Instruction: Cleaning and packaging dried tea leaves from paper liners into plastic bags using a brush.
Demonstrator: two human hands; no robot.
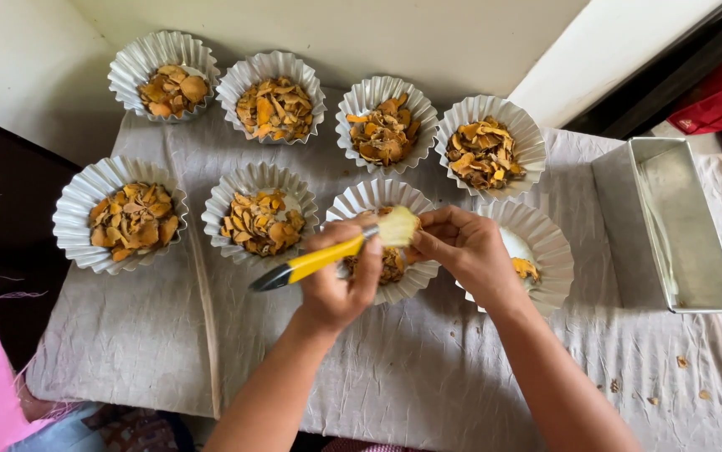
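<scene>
Fluted foil cups [131,219] of orange chips sit on the cloth-covered worktop [151,343]. The left hand [340,280] grips a yellow-handled brush [319,259] over a middle cup [382,238]. The right hand [465,251] pinches its bristles, with a metal loaf tin [696,251] farther right.

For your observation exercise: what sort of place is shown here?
Probably a home food-preparation spot: fluted foil cups of orange-brown flakes sit on a cloth-covered surface, a metal loaf tin beside them, and the left hand holds a yellow-handled brush.

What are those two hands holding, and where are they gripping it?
The left hand grips a pastry brush around its yellow handle. The right hand pinches the pale bristles at the brush's tip, above a fluted foil cup.
</scene>
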